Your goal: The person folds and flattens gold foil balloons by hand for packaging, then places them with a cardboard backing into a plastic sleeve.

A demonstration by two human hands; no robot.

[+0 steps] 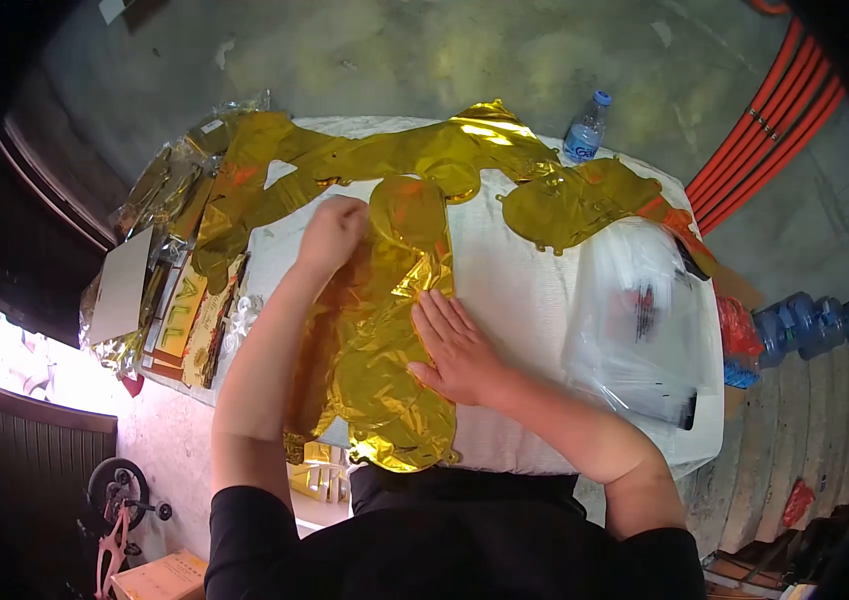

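Note:
A flat, uninflated gold foil balloon [384, 340] lies lengthwise down the middle of the white-covered table, its lower end near my body. My left hand [334, 237] is closed at the balloon's upper left edge, apparently pinching the foil; the fingertips are partly hidden. Lower down, my right hand [457, 350] rests flat on the balloon's right side with its fingers stretched out. Beyond both hands, another crumpled gold foil balloon [394, 155] stretches across the far side of the table. More flat gold foil [579, 203] lies to the right.
Clear plastic bags [629, 320] lie on the table's right side. A water bottle [584, 128] stands at the far edge. Packaged items and cards [176, 310] are piled at the left. Red pipes [759, 125] run beyond the table, and a carton [159, 578] sits below left.

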